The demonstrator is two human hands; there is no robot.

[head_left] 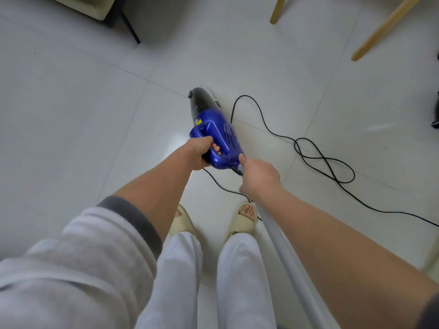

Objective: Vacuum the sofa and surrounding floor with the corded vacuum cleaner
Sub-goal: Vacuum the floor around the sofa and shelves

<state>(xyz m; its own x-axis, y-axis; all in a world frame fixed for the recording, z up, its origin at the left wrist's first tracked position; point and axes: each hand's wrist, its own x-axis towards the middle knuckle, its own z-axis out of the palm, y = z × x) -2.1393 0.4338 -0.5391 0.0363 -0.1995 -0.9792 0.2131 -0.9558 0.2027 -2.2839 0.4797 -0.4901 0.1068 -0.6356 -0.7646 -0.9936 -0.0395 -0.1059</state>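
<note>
Vacuum (215,129): blue handheld body with a dark front, held low above the tile floor (83,115), nose pointing away from the person; it sits just ahead of the feet, mid-frame.
Left hand (202,153): fingers curled tight round the handle, forearm stretched forward and down, wrist straight.
Right hand (257,173): reaches to the vacuum's rear, index finger extended and touching the back end near where the cord (316,160) leaves; the other fingers are folded, and whether they pinch the cord below is hard to tell from here.
Tube (282,252): a pale wand lies along the right forearm, possibly tucked under it.
Cord: black, looped loosely on the floor to the right, with one run passing back between the feet.
Sofa (90,8): only a pale corner and dark leg show at the top left, well apart from the vacuum.
Step in hand: likely readying the unit, at the switch or the cord, before sweeping.
Doing it well: keep the left grip firm so the body does not twist under the finger's push; clear the cord from between the feet before stepping; keep the loops behind the nozzle.
</note>
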